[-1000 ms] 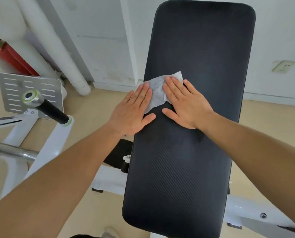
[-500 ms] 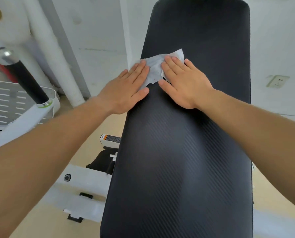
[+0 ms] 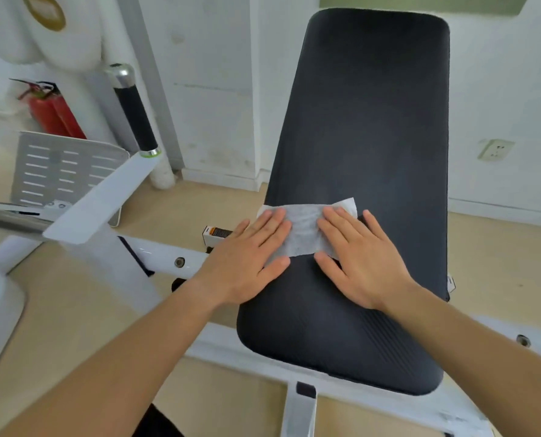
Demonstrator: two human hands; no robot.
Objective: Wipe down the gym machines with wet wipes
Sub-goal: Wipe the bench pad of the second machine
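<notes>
Both arms are bare along all the length that shows. The left forearm (image 3: 121, 357) is uncovered up to where the frame cuts it off, and so is the right forearm (image 3: 483, 348). The left hand (image 3: 247, 266) and the right hand (image 3: 362, 263) are bare as well, and the nails that show are short. At the bottom edge of the view, beside the left forearm, is a small patch of black clothing (image 3: 155, 421); which garment it belongs to cannot be told.

Wipe (image 3: 307, 228) on pad (image 3: 366, 127) (handle (image 3: 135, 118) left of pad).
</notes>
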